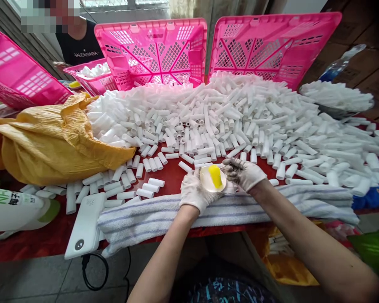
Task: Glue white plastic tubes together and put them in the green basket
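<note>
My left hand [194,191], in a white glove, is closed around a small round whitish dish [204,181]. In the dish lies a bright yellow piece [215,176], whose kind I cannot make out. Just right of the dish is my right hand [244,173], also gloved, with dirty fingertips. Its fingers are bent together in a pinch, and whatever is between them is too small to name. Both wrists are above a striped towel [164,214] along the table's front edge. Short white plastic tubes [205,150] lie just beyond the hands.
A big heap of white tubes [255,105] covers the table behind. Pink crates [158,50] stand tipped behind it. A yellow sack [50,139] spills tubes at left, near a white power bank [86,223] and a bottle [15,210]. Another person [82,44] is at the back left.
</note>
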Tool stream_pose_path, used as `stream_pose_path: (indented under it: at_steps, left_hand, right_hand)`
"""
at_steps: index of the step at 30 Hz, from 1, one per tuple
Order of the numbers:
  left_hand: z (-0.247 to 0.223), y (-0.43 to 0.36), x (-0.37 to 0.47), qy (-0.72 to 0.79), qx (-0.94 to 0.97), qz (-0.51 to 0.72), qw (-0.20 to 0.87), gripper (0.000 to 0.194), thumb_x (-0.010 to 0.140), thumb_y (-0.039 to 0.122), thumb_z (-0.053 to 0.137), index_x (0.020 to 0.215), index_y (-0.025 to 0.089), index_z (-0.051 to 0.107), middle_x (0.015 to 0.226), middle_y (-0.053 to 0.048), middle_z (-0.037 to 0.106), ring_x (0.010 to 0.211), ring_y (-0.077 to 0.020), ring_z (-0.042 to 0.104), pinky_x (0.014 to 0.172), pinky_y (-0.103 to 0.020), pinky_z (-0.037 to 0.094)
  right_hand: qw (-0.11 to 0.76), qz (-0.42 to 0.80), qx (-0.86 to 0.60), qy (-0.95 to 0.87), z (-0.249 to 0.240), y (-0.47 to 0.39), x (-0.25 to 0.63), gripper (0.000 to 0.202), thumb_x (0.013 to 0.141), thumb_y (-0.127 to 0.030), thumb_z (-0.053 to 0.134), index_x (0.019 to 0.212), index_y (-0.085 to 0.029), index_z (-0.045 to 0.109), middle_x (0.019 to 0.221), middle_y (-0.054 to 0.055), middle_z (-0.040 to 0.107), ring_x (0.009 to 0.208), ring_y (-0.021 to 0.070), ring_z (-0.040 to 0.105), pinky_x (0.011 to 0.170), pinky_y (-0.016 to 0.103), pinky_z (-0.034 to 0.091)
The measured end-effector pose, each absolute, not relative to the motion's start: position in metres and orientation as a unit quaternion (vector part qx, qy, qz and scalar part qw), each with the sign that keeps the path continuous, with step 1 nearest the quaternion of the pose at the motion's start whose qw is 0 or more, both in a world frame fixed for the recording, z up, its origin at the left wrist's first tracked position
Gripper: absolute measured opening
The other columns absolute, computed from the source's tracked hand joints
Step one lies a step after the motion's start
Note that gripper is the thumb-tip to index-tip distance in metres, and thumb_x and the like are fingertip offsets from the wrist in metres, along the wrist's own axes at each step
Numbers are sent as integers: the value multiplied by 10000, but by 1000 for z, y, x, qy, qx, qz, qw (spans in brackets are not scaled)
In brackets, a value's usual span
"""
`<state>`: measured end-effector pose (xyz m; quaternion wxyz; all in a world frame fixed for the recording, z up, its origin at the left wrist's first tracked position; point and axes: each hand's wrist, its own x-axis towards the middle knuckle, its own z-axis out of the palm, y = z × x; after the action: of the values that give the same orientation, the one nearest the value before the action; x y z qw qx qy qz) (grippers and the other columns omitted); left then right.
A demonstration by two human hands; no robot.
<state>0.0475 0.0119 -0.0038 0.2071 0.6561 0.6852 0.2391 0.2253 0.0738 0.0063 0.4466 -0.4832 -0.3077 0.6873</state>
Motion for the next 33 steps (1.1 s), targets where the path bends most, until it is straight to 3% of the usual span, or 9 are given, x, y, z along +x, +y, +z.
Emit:
stream_pose_path:
  at_steps: [4, 10, 16, 21, 27, 33]
  left_hand:
    - [-9, 12, 46, 685, 655, 238, 211, 946, 513, 744, 742, 1302, 269, 525, 1163, -91, 601, 1047, -283, 599, 912, -352, 476]
    - [-8, 12, 45, 689, 655, 230, 209, 968, 521, 744, 732, 1321, 243, 517, 1182, -106, 598, 1036, -285, 606, 908, -359, 473]
    - [-10, 12, 46, 693, 654, 231, 197, 994, 505, 774, 724, 1312, 229, 525, 1150, -113, 609, 1016, -291, 607, 892, -368, 483]
    - [-9, 10, 48, 691, 659, 237, 181, 903, 606, 764, 661, 1306, 207, 536, 1158, -132, 610, 1046, -302, 599, 927, -381, 463]
    - [-9, 10, 47, 686, 662, 240, 184, 947, 546, 776, 690, 1282, 195, 553, 1120, -125, 625, 1013, -303, 611, 909, -372, 478]
    - [-11, 10, 47, 692, 657, 235, 185, 948, 547, 790, 690, 1291, 221, 541, 1140, -114, 616, 1028, -294, 606, 919, -369, 473]
  right_hand:
    - [403, 758, -484, -171, 21, 64, 226, 211, 916, -174, 477, 764, -145, 621, 559, 13, 493, 433, 86, 424, 374, 186, 400]
    - [411, 733, -531, -108, 22, 63, 214, 345, 991, -120, 322, 734, -135, 553, 520, -5, 469, 382, 59, 407, 345, 135, 383]
    - [430, 675, -580, -153, 0, 72, 211, 252, 966, -137, 413, 775, -166, 575, 561, 49, 604, 438, 121, 529, 383, 209, 465]
    - [422, 653, -598, -197, 2, 76, 224, 233, 950, -156, 470, 742, -155, 576, 507, 36, 578, 399, 115, 488, 356, 209, 428]
    - [441, 629, -594, -241, 18, 78, 247, 245, 933, -148, 499, 696, -168, 557, 461, 0, 513, 402, 94, 471, 404, 196, 434]
    - [466, 590, -580, -313, 15, 60, 222, 136, 846, -252, 636, 748, -175, 582, 532, 11, 593, 410, 112, 512, 402, 229, 448]
